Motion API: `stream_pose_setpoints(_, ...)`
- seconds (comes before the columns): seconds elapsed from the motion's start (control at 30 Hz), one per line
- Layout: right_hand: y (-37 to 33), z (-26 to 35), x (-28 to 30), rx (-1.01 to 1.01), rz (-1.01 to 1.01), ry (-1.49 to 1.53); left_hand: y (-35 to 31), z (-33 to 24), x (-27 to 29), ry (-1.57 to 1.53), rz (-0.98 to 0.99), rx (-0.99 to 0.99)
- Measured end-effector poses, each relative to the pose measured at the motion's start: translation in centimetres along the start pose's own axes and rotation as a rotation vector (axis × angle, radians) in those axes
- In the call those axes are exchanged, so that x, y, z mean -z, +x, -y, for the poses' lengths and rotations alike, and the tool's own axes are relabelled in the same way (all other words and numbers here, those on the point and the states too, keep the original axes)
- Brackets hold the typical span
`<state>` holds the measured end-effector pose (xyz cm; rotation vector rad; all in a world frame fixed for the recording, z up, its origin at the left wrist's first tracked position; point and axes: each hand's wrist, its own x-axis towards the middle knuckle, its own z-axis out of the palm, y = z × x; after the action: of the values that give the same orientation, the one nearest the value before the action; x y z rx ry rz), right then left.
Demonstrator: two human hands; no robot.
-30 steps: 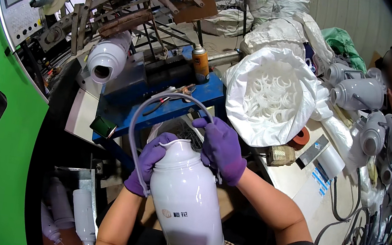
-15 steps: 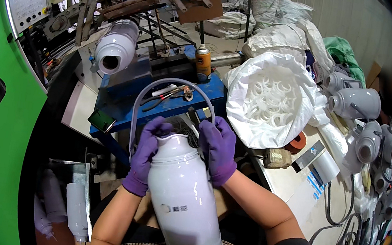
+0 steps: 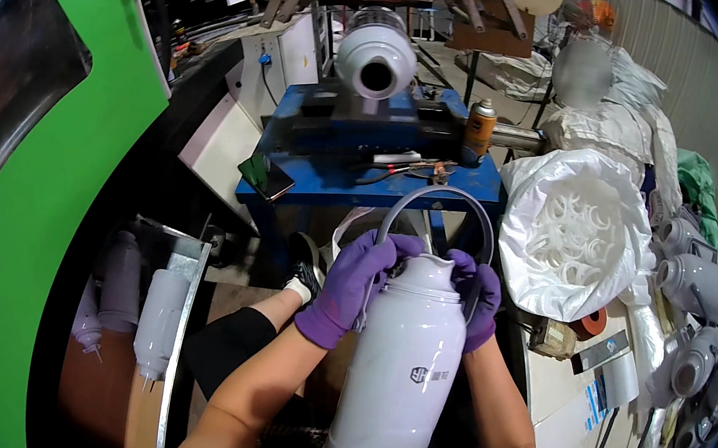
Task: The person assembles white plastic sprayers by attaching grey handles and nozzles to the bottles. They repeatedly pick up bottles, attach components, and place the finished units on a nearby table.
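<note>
From where I stand, a metal-edged bin (image 3: pixel 193 247) of pale bottles (image 3: pixel 161 316) sits at the far left. Next comes the purple-gloved left hand (image 3: pixel 350 291), fingers curled in toward the neck (image 3: pixel 426 278) of the vacuum flask (image 3: pixel 397 383). The grey carrying handle (image 3: pixel 445 190) arches over that neck, and its left leg, which hung well out a moment ago, has come in close. The pale flask itself stands straighter now, held between the two hands with its body below them; to my eye that brings handle and neck better into line, though I can't tell whether either end is seated. The right hand (image 3: pixel 477 307) has settled lower, curled around the handle's right leg beside the neck; what its hidden fingertips pinch, I can't tell. Farther right stands a white sack (image 3: pixel 531 292) of plastic rings (image 3: pixel 578 230).
</note>
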<state>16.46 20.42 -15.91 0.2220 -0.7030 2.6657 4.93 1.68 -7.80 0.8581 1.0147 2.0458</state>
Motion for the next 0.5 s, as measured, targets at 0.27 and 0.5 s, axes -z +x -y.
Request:
stream_pose_setpoints(0.27, 0.4, 0.3, 0.3, -0.095, 0.075, 0.106, 1.2, -1.8, 0.7, 0.769, 0.132, -0.532)
stream_pose_setpoints(0.5, 0.3, 0.0, -3.6, -0.18, 0.098, 0.056, -1.1, -4.4, -2.4, 1.153, 0.832, -1.001)
